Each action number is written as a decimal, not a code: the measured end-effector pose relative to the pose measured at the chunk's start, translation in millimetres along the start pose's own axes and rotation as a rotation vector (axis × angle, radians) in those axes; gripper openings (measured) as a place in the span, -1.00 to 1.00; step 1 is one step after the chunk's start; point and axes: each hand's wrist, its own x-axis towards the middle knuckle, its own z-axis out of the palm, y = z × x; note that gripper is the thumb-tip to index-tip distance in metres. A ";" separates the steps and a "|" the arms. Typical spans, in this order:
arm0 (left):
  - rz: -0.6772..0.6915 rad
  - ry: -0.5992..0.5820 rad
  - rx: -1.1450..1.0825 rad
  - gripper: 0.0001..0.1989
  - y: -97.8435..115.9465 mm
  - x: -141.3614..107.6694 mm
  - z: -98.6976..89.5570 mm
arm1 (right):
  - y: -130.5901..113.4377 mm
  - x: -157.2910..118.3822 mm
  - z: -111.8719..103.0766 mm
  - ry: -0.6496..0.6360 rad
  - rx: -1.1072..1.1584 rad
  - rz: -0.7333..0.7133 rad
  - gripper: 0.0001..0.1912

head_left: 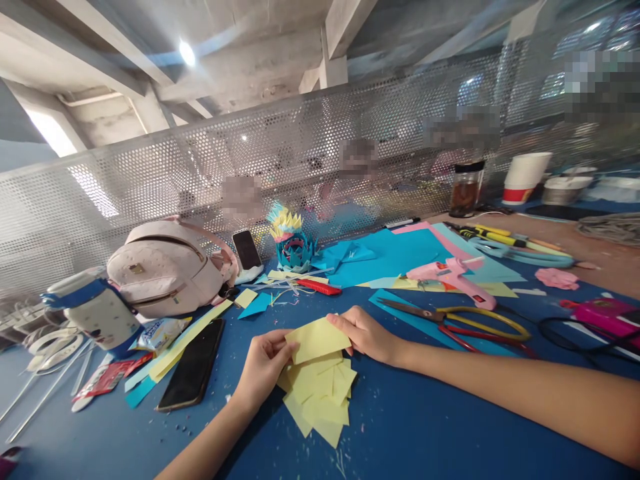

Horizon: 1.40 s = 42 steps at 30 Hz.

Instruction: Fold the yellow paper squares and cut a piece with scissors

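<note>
Between my two hands a yellow paper piece [320, 339] is held up by its ends. My left hand [267, 363] pinches its left edge, thumb on top. At its upper right corner, the thumb and fingers of my right hand [365, 333] are closed on the same piece. Right below lies a loose pile of yellow paper pieces [323, 400] on the blue table [410, 427]. To the right of my right hand rest large scissors [450, 317] with yellow and red handles, on a blue paper strip [395, 313].
A pink glue gun [453, 277], blue paper sheets [395, 257] and a red cutter [319, 287] lie farther back. Left are a black phone [193, 367], a pink backpack [165, 267] and a tumbler [95, 313]. A paper flower craft [293, 247] stands before a perforated metal screen [200, 160].
</note>
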 end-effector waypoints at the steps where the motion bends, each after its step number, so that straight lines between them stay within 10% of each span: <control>1: 0.002 -0.004 0.003 -0.63 0.2 -0.1 0.2 | -0.8 -0.4 -0.3 -0.010 -0.013 -0.001 -0.32; 17: 0.017 0.031 -0.139 -0.70 2.7 2.5 3.8 | -0.2 -0.9 -2.0 0.023 -0.068 -0.092 -0.41; 33: 0.027 0.194 -0.213 -0.74 -4.2 5.8 -1.1 | -15.1 -5.5 -5.7 0.074 -0.165 -0.476 -0.80; 42: -0.052 0.146 -0.684 -0.65 22.0 1.7 -8.3 | -40.6 -0.6 -18.8 0.082 -0.015 -0.215 -0.78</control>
